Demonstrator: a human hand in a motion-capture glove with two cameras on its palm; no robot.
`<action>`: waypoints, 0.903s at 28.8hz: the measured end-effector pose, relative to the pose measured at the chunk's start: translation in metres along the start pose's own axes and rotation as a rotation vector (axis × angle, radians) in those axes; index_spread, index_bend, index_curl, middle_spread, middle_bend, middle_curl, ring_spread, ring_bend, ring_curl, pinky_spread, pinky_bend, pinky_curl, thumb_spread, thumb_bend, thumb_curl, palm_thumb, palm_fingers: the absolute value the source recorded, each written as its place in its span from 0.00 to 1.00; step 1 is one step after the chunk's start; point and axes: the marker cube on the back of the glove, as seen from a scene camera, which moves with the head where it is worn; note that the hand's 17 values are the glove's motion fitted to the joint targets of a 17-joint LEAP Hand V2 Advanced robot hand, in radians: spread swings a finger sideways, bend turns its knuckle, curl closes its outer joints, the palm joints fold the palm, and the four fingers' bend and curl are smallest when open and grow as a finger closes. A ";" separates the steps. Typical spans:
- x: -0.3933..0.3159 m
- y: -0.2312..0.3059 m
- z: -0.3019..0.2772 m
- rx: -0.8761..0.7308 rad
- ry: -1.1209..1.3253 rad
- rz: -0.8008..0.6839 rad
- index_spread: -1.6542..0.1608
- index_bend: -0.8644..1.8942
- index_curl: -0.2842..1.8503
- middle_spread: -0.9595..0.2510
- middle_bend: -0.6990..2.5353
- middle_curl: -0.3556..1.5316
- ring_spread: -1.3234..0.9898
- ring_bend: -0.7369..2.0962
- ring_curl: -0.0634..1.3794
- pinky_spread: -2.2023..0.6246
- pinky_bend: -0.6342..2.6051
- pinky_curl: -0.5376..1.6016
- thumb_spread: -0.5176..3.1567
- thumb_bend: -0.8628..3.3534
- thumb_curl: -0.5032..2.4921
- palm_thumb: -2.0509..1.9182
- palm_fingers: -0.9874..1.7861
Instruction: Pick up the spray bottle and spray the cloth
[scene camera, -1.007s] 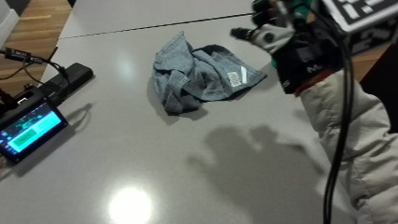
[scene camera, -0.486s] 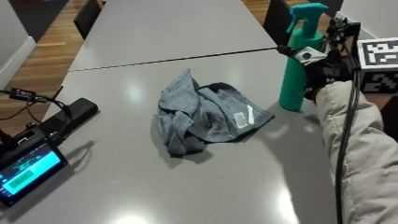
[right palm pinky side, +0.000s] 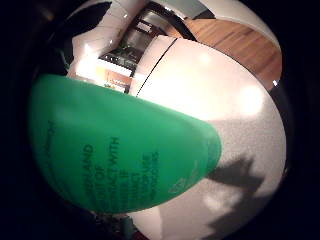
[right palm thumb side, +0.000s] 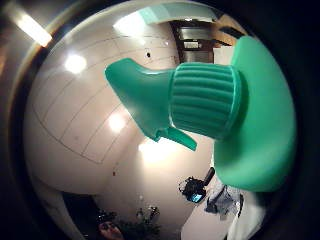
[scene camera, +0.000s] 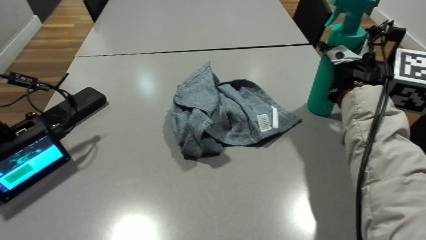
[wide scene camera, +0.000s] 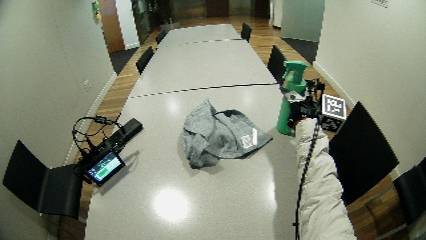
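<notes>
A green spray bottle (scene camera: 325, 87) stands upright on the grey table (scene camera: 200, 200) near its right edge. My gloved right hand (scene camera: 359, 75) is against the bottle's side at mid height, fingers curled round its body. The bottle's body (right palm pinky side: 115, 155) fills the little finger side palm view. Its ribbed cap and trigger head (right palm thumb side: 200, 100) fill the thumb side palm view. A crumpled grey cloth (scene camera: 226, 115) with a white label lies on the table left of the bottle, a short gap between them. In the wide view the bottle (wide scene camera: 287, 107) stands right of the cloth (wide scene camera: 223, 132).
A small monitor with a lit screen (scene camera: 26, 162) and a black box (scene camera: 73, 107) with cables lie at the table's left edge. A seam (scene camera: 200, 50) crosses the table behind the cloth. Black chairs (wide scene camera: 363, 150) stand along the sides.
The outside camera has shifted, bringing the bottle into its picture. My hand has stayed at the bottle's side since half a second ago. The cloth lies as before.
</notes>
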 end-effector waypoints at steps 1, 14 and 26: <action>-0.001 -0.001 -0.002 0.009 -0.010 0.000 0.75 0.38 0.28 0.68 0.35 0.41 0.51 0.48 0.32 0.74 0.32 0.40 0.30 0.23 0.34 0.81 0.67; -0.041 0.001 -0.003 -0.068 0.571 -0.234 0.76 0.36 0.30 0.67 0.33 0.43 0.51 0.46 0.34 0.72 0.31 0.42 0.27 0.21 0.36 0.83 0.67; -0.112 0.003 0.042 -0.144 1.222 -0.586 0.76 0.36 0.30 0.67 0.32 0.44 0.51 0.45 0.36 0.72 0.29 0.43 0.26 0.21 0.37 0.83 0.68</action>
